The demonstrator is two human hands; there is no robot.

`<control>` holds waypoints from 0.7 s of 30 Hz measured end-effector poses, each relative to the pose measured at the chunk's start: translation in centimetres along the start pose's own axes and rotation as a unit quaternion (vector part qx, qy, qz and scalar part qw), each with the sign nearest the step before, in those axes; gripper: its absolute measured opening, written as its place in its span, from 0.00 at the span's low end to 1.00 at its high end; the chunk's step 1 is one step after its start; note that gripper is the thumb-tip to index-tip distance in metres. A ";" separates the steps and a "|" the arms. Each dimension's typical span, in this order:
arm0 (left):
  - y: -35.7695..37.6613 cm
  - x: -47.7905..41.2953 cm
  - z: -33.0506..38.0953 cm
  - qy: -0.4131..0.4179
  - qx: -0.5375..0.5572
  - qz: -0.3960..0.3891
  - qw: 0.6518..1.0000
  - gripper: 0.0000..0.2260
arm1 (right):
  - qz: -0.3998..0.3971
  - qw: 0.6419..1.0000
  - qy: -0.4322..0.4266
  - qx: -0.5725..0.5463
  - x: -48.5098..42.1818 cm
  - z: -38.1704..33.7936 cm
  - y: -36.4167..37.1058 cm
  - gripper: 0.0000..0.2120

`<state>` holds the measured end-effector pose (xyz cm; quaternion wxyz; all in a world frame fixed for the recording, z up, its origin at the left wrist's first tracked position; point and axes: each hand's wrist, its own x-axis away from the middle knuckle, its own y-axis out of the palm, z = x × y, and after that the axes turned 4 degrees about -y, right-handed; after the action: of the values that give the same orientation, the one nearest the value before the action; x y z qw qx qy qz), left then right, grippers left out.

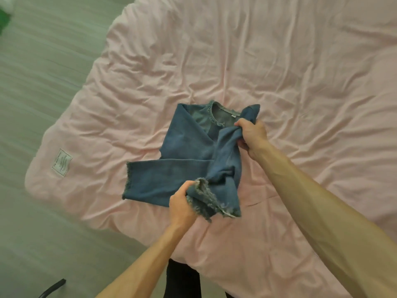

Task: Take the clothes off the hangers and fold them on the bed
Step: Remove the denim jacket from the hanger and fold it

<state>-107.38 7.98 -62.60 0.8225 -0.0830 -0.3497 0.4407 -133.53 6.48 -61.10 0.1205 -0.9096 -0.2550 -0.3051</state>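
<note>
A blue denim top [189, 151] with frayed edges lies partly folded in the middle of the pink bed cover [279, 72], its round neckline pointing away from me. One sleeve stretches out flat to the left. My left hand [181, 206] grips the frayed lower hem, bunched and raised a little. My right hand [251, 134] grips the gathered right shoulder and sleeve, lifted off the cover near the neckline. No hanger is in view.
The cover's rounded corner with a sewn label [61, 162] hangs toward the grey-green floor [43, 82] on the left. A dark object [53, 288] pokes in at the bottom left. My dark trouser legs [182, 280] stand at the bed's near edge.
</note>
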 end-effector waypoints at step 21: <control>-14.1 -4.7 0.1 -0.289 -0.063 -0.386 0.874 0.19 | 0.015 0.894 -0.226 0.387 6.1 8.7 16.9 0.18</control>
<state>-99.70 -4.12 -58.61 0.7827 0.1381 -0.6028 0.0699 -116.01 -2.12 -65.27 0.4066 -0.8392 -0.3597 0.0333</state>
